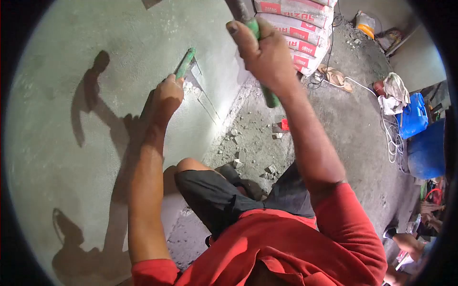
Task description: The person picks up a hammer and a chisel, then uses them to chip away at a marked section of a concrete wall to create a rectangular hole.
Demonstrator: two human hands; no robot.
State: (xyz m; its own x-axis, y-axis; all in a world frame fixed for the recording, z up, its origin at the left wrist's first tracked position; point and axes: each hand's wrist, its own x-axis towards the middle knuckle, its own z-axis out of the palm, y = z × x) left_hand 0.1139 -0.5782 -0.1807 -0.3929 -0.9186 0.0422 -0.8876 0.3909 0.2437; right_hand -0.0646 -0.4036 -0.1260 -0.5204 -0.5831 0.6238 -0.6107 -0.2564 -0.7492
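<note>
My left hand (169,95) is closed around a green chisel (185,64), held against the grey plastered wall (71,157). Beside it, a narrow rectangular outline with a chipped pale patch (193,88) shows in the wall. Raised to the right of the chisel and apart from it, my right hand (269,57) grips a hammer (270,97) by its green handle. The dark upper shaft runs out of the top of the view, so the hammer's head is hidden. Shadows of both arms fall across the wall.
Broken rubble (238,155) lies on the floor along the wall, with a small red object (285,125). Stacked cement bags (305,35) stand ahead. To the right are a white cable (389,138), a blue jerrycan (414,117), a blue drum (427,150) and another person's limb (408,244).
</note>
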